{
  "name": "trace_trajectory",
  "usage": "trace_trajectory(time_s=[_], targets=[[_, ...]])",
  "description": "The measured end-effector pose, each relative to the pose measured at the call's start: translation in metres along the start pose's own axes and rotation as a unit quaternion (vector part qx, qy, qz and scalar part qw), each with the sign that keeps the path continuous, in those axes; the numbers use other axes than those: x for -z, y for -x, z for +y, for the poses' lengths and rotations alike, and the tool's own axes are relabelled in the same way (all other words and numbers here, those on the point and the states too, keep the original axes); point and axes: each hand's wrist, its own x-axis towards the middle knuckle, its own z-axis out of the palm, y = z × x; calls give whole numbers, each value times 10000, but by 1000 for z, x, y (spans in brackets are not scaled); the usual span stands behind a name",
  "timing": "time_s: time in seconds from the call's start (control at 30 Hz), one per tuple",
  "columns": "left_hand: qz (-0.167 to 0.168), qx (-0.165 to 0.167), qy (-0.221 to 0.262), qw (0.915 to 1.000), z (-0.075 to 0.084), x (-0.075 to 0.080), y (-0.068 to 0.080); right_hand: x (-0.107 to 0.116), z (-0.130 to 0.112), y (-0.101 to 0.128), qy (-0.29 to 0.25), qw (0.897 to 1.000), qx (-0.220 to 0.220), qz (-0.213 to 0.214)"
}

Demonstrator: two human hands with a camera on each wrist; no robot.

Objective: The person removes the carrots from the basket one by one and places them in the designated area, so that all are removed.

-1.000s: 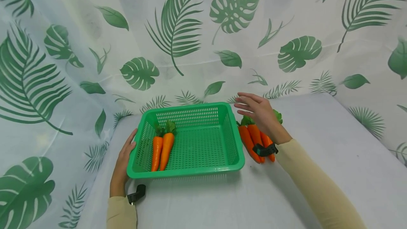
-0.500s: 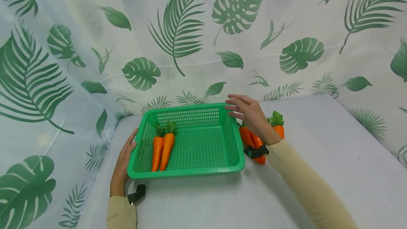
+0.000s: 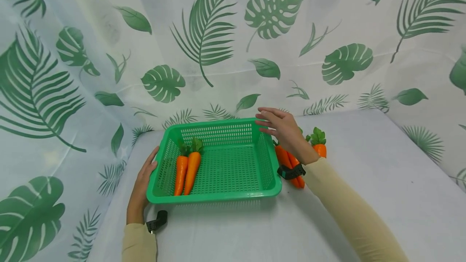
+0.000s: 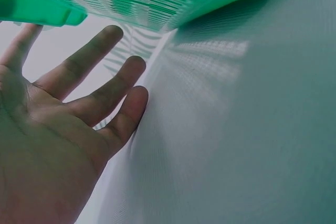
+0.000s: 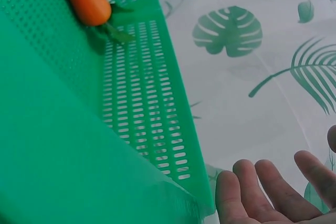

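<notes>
Green basket point(image 3: 233, 165) at mid-table: thin perforated plastic, likely light and a little flexible, best taken by the rolled rim on opposite sides. Two carrots point(image 3: 186, 167) inside along its left wall; more carrots point(image 3: 291, 161) just right of it. Left hand point(image 3: 142, 181) flat against the left rim, fingers relaxed. Right hand point(image 3: 282, 126) spread over the far right corner, grasping nothing. White cloth point(image 3: 364, 181) beneath, leaf-print curtain point(image 3: 204, 31) behind.
</notes>
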Motion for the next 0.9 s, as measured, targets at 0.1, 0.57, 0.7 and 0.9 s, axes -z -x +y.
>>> trace_trajectory(time_s=[0.1, 0.57, 0.7, 0.9], targets=[[-11, 9, 10, 10000, -1, 0, 0, -1, 1, 0, -9, 10000, -40, -13], [-35, -42, 26, 10000, -2, 1, -2, -15, 3, -5, 268, 9994, -161, -175], [-56, -58, 76, 9999, -1, 1, -2, -19, 3, -6, 365, 9989, -171, -221], [-85, -73, 118, 9999, 0, 0, -1, -24, 5, -7, 363, 9987, -285, -228]])
